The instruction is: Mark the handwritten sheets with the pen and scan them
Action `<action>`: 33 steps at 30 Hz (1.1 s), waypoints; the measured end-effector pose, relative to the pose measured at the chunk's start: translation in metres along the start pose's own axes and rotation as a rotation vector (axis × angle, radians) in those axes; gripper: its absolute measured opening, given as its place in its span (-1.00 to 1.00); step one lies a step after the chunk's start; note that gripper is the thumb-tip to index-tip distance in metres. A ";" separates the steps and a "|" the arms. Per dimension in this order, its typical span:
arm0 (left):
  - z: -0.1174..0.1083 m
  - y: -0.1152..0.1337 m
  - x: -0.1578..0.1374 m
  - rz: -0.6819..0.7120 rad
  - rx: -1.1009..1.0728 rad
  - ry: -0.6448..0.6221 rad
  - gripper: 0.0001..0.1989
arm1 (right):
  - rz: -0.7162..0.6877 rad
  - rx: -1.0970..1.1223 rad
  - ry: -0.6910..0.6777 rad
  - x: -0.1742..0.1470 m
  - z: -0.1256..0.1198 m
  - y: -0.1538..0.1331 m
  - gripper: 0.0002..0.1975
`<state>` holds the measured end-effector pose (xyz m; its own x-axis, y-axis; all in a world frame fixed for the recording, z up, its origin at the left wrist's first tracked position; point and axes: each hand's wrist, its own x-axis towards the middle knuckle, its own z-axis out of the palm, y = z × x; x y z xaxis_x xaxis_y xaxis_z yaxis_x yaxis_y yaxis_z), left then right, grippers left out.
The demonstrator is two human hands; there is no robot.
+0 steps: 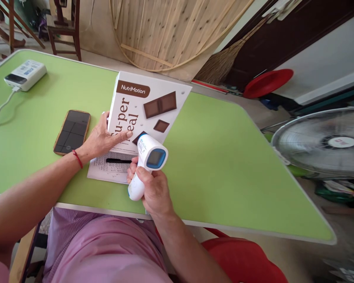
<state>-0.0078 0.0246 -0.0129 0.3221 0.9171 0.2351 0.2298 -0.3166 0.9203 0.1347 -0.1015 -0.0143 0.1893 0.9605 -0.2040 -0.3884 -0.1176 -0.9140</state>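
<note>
My left hand (104,133) grips the lower left edge of a white NutriMotion box (162,82), thumb across its printed front and the other fingers mostly hidden behind it. The box is tilted over the green table. In my right hand (156,186) is a white and blue infrared thermometer (146,157), held by its handle, with its small screen facing me. Its head overlaps the box's lower edge; whether they touch I cannot tell. Beneath the box lies a sheet of handwritten paper (102,173), partly covered, with a black pen (116,160) on it.
A smartphone (72,131) lies left of the box on the green table (224,169). Farther left is a white power bank (26,74) with a cable. A fan (318,141) stands beyond the right edge. A red stool (242,259) is below the front edge.
</note>
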 end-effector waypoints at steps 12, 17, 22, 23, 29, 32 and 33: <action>-0.008 0.001 0.004 -0.033 -0.089 -0.062 -0.35 | 0.008 -0.031 0.017 0.000 -0.006 0.006 -0.60; -0.021 0.003 0.011 0.019 -0.007 -0.092 -0.37 | 0.023 -0.036 0.024 0.000 -0.006 0.006 -0.60; -0.029 0.009 0.014 -0.062 0.048 -0.162 -0.37 | 0.043 -0.022 0.014 -0.001 -0.004 0.003 -0.57; -0.029 0.010 0.013 -0.105 0.039 -0.172 -0.38 | 0.043 -0.015 0.007 0.000 -0.004 0.002 -0.56; -0.024 0.014 0.009 -0.112 -0.129 -0.166 -0.45 | 0.031 -0.030 -0.021 0.001 -0.007 -0.002 -0.53; -0.023 0.017 0.007 -0.085 -0.143 -0.144 -0.45 | 0.007 -0.052 -0.046 -0.001 -0.011 -0.004 -0.54; -0.023 0.019 0.007 -0.069 -0.157 -0.143 -0.44 | -0.003 -0.062 -0.052 -0.001 -0.012 -0.006 -0.55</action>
<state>-0.0224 0.0307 0.0131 0.4398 0.8882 0.1330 0.1140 -0.2021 0.9727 0.1473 -0.1046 -0.0131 0.1424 0.9726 -0.1838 -0.3305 -0.1283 -0.9351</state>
